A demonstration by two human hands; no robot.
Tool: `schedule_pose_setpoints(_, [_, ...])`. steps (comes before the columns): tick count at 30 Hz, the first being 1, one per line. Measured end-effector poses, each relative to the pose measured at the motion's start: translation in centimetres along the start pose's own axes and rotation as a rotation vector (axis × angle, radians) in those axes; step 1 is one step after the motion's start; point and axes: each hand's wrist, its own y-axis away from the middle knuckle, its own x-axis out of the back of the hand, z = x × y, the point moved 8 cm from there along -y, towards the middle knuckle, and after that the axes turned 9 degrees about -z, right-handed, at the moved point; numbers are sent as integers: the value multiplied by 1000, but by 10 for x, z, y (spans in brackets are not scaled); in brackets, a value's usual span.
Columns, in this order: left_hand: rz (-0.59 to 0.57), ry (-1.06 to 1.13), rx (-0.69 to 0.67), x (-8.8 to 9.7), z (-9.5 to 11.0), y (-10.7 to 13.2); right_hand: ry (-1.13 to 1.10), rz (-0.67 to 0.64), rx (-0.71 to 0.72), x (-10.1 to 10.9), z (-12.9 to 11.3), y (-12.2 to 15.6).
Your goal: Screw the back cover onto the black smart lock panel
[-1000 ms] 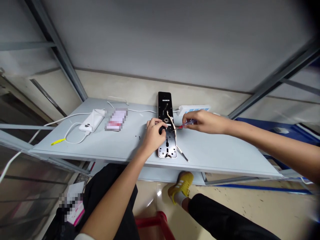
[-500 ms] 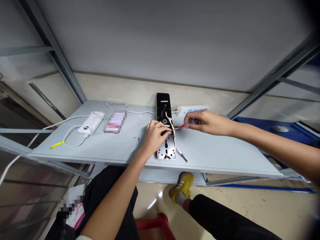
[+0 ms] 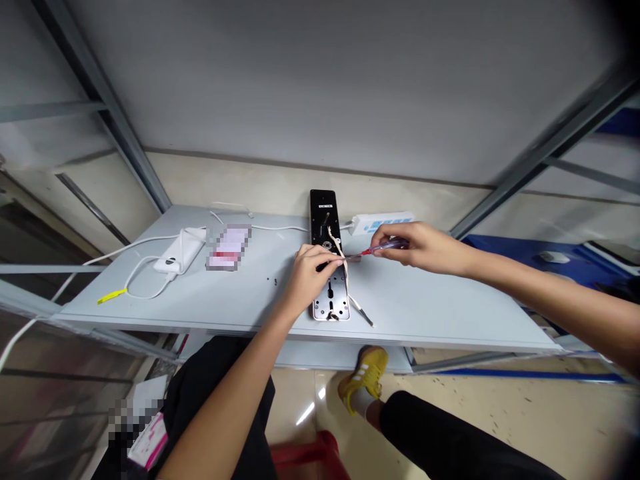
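A long black door-lock panel (image 3: 324, 207) lies on the grey shelf, its screw holes and slots facing up. My left hand (image 3: 311, 270) rests over its middle, thumb and fingers pinched together. What they pinch is too small to make out. My right hand (image 3: 417, 248) grips the clear purple handle of a screwdriver (image 3: 393, 245) with a red collar. The screwdriver lies almost level, its shaft pointing left to my left fingertips; the tip is hidden there. A white-sleeved cable (image 3: 346, 273) runs down the panel's right side, with its dark end (image 3: 369, 321) on the shelf.
Tiny dark screws (image 3: 275, 281) lie left of the panel. Farther left are a phone (image 3: 231, 247) and a white power bank (image 3: 181, 252) with a yellow-ended cable (image 3: 111, 296). Behind my right hand sits a white power strip (image 3: 383, 223). A red stool (image 3: 305, 455) stands below.
The screwdriver and my right hand have shifted slightly right, away from my left fingers. My left hand keeps its place on the panel. The whole view has moved a little.
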Motion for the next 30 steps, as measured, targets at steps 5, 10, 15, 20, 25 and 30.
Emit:
schedule_pose_setpoints(5, [21, 43, -31, 2, 3, 0, -161, -4, -78, -4, 6, 2])
schedule_pose_setpoints(10, [65, 18, -78, 8, 7, 1, -393, 1, -89, -8, 9, -1])
schedule_pose_setpoints(15, [66, -40, -126, 10, 11, 2, -559, 19, -164, -14, 17, -1])
schedule_pose_setpoints(20, [28, -41, -136, 1, 12, 0, -711, 256, -139, -15, 19, 2])
schedule_pose_setpoints(25, [43, -54, -106, -7, 15, -3, -804, 493, -12, -24, 23, 8])
schedule_pose_setpoints(30, [78, -55, -131, -7, 25, -3, -1032, 649, 133, -33, 26, 8])
